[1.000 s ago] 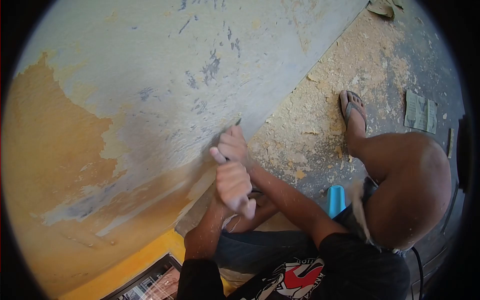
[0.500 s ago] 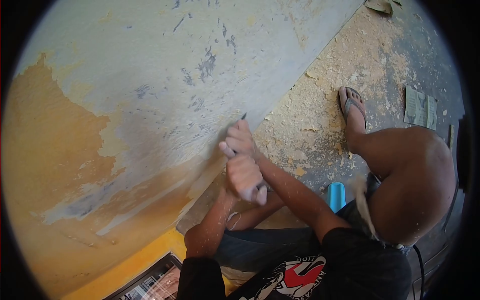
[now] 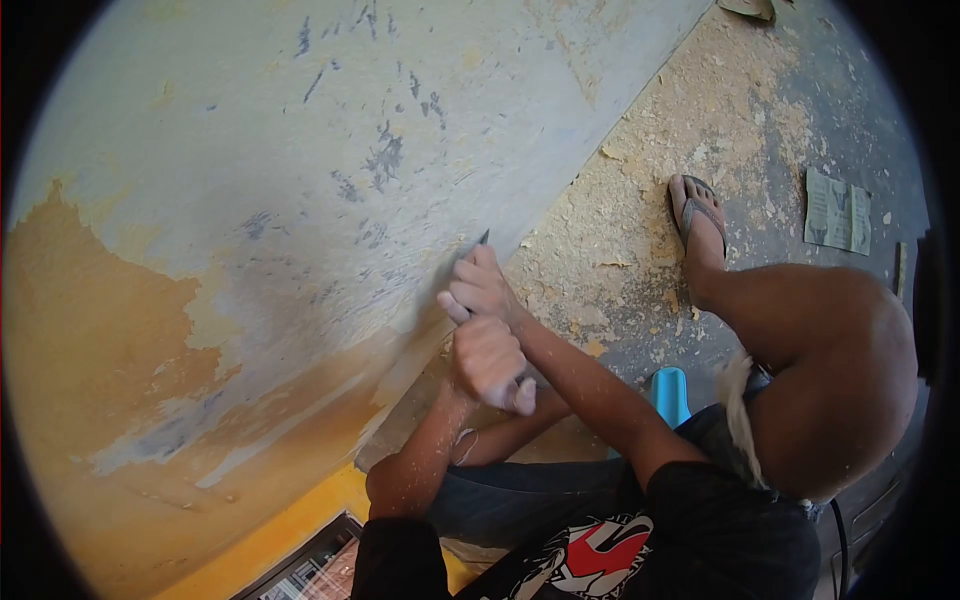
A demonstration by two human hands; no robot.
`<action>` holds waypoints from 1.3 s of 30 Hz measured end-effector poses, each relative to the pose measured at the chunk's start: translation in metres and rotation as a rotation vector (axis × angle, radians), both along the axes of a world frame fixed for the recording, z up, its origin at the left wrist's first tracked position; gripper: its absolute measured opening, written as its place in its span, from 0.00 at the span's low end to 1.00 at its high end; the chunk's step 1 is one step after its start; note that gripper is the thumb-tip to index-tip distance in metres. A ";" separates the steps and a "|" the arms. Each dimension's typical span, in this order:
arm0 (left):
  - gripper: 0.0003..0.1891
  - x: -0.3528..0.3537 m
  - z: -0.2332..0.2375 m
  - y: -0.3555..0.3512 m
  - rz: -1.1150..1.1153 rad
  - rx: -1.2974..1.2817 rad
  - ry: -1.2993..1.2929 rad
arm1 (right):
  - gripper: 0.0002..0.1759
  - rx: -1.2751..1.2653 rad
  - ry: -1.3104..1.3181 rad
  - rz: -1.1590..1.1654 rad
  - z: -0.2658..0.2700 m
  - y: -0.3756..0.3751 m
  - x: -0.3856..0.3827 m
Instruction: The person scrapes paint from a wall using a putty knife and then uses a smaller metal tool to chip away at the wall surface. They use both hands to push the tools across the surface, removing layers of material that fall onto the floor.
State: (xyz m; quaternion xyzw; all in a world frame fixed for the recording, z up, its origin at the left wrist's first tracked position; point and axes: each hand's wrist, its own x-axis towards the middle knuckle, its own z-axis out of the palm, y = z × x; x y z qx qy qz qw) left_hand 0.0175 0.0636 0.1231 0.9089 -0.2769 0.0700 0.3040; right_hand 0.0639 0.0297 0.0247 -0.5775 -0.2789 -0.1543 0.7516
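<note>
Two clenched, dusty hands (image 3: pixel 488 357) round dark pointed tool (image 3: pixel 485 237), patchy wall (image 3: pixel 300 170)

Two grips, the left (image 3: pixel 490 362) and the right (image 3: pixel 484 284); one pointed tool (image 3: pixel 485 237). One wall (image 3: pixel 230 200) and one floor (image 3: pixel 755 130). One flip-flop (image 3: pixel 704 208), one printed sheet (image 3: pixel 838 212), one narrow strip (image 3: pixel 900 268), one brown scrap (image 3: pixel 750 8), one turquoise plastic object (image 3: pixel 669 392), one black T-shirt (image 3: pixel 735 535), one black cable (image 3: pixel 842 545). Paint flakes (image 3: pixel 570 235): too many to count.
</note>
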 end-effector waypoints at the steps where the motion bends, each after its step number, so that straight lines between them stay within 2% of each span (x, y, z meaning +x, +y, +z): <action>1: 0.18 -0.002 -0.004 0.006 0.018 0.016 -0.005 | 0.20 -0.058 -0.006 -0.008 -0.009 0.006 0.003; 3: 0.18 0.001 -0.014 0.008 0.018 0.022 -0.001 | 0.20 -0.120 -0.031 -0.021 -0.015 0.006 0.006; 6: 0.19 0.010 0.021 -0.025 -0.044 -0.035 -0.066 | 0.17 -0.051 0.011 -0.053 0.004 -0.009 0.005; 9: 0.21 0.015 0.010 -0.004 -0.013 -0.048 -0.038 | 0.17 -0.004 -0.066 -0.042 0.010 -0.004 0.018; 11: 0.22 0.017 -0.002 -0.002 0.039 -0.071 -0.032 | 0.18 -0.118 0.038 -0.098 -0.007 0.002 0.017; 12: 0.22 0.019 0.003 -0.012 -0.005 -0.053 -0.038 | 0.18 -0.120 0.033 -0.104 -0.002 -0.003 0.022; 14: 0.21 0.025 0.022 -0.026 -0.061 -0.071 -0.038 | 0.19 0.031 -0.014 -0.046 0.015 -0.017 0.022; 17: 0.22 0.026 0.009 -0.006 -0.028 -0.019 -0.015 | 0.19 -0.071 -0.043 -0.051 0.006 -0.007 0.033; 18: 0.22 0.036 0.005 -0.010 -0.007 -0.078 -0.037 | 0.19 -0.073 -0.048 -0.054 0.005 -0.009 0.033; 20: 0.22 0.036 0.008 -0.020 -0.035 -0.063 -0.034 | 0.20 -0.051 0.051 -0.083 -0.001 -0.011 0.028; 24: 0.22 0.034 0.005 -0.009 -0.020 0.056 0.002 | 0.20 -0.023 0.034 -0.053 0.002 -0.007 0.027; 27: 0.22 0.033 0.003 -0.021 -0.017 -0.064 -0.032 | 0.19 -0.051 0.029 -0.105 -0.004 -0.007 0.033; 28: 0.21 0.036 0.015 -0.028 -0.049 -0.031 -0.007 | 0.19 -0.024 0.036 -0.077 -0.001 -0.008 0.028; 30: 0.20 0.037 0.005 -0.011 -0.013 -0.025 0.015 | 0.19 0.009 0.046 -0.046 0.002 -0.006 0.022; 32: 0.20 0.036 0.000 -0.005 0.005 -0.029 0.017 | 0.18 -0.107 0.098 -0.085 -0.004 -0.002 0.027; 33: 0.20 0.040 0.011 -0.015 -0.023 -0.043 -0.009 | 0.18 -0.109 0.082 -0.093 0.003 -0.005 0.032; 35: 0.22 0.033 0.047 -0.031 -0.040 -0.061 -0.096 | 0.18 0.127 0.017 -0.131 0.044 -0.016 0.029; 37: 0.24 0.035 0.088 -0.037 -0.051 -0.114 -0.200 | 0.18 0.142 -0.062 -0.103 0.102 -0.027 0.051; 39: 0.24 0.041 0.105 -0.040 -0.061 -0.153 -0.230 | 0.19 0.153 -0.141 -0.081 0.121 -0.029 0.055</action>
